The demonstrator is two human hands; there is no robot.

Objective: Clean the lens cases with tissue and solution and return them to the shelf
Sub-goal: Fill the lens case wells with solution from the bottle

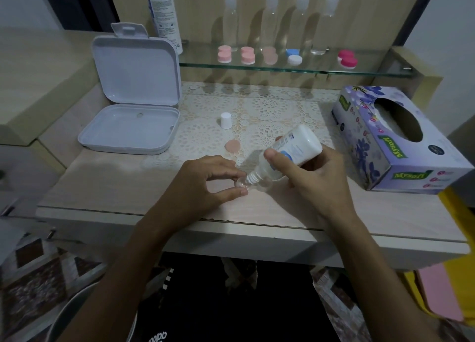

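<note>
Your left hand (pixel 205 184) pinches the tiny clear plastic lens case (pixel 243 183) by its rim, on the table (pixel 102 187) just in front of the round peach cap (pixel 232 146). Your right hand (pixel 316 179) grips the white squeeze bottle (pixel 295 146), tipped over the case. The case looks light, hard and slippery when wet, so hold its edges gently.

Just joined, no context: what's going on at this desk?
A person's right hand tips an uncapped solution bottle nozzle-down over a clear lens case, which the left hand pinches on the desk. The bottle's white cap and a pink lid lie behind. More cases wait on the glass shelf.
</note>
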